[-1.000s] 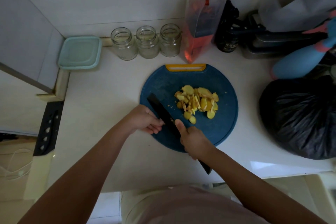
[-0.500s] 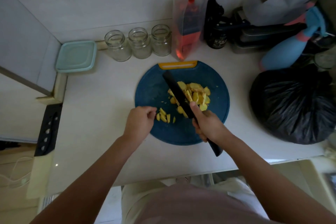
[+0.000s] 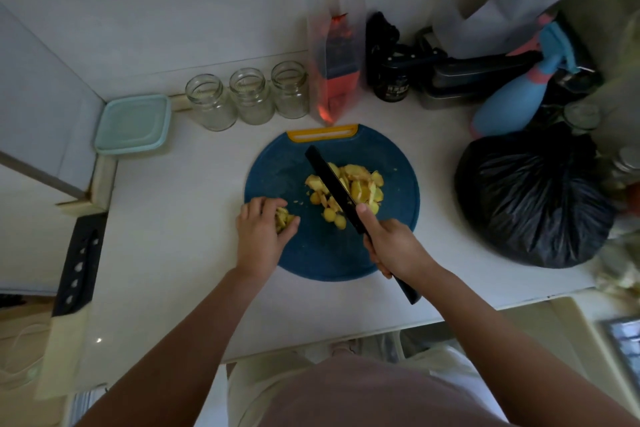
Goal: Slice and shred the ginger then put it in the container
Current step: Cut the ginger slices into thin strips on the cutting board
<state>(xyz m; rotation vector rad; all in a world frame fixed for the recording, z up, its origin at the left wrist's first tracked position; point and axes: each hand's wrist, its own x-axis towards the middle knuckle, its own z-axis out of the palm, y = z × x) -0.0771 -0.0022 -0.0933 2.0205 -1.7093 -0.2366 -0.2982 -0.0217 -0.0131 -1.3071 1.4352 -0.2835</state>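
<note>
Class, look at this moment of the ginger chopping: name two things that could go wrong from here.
The left hand pinches slices near the knife; it could get nicked when shredding starts. The right hand holds the knife across the pile; a sweep might push pieces off the board.

A white counter (image 3: 180, 218) carries a blue cutting board (image 3: 277, 170). Three glass jars (image 3: 251, 95) stand behind it. A black bag (image 3: 533, 198) lies at the right.

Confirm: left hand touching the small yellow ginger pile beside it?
Touching. Head view: left hand pinches the small yellow ginger pile between fingers and thumb.
</note>
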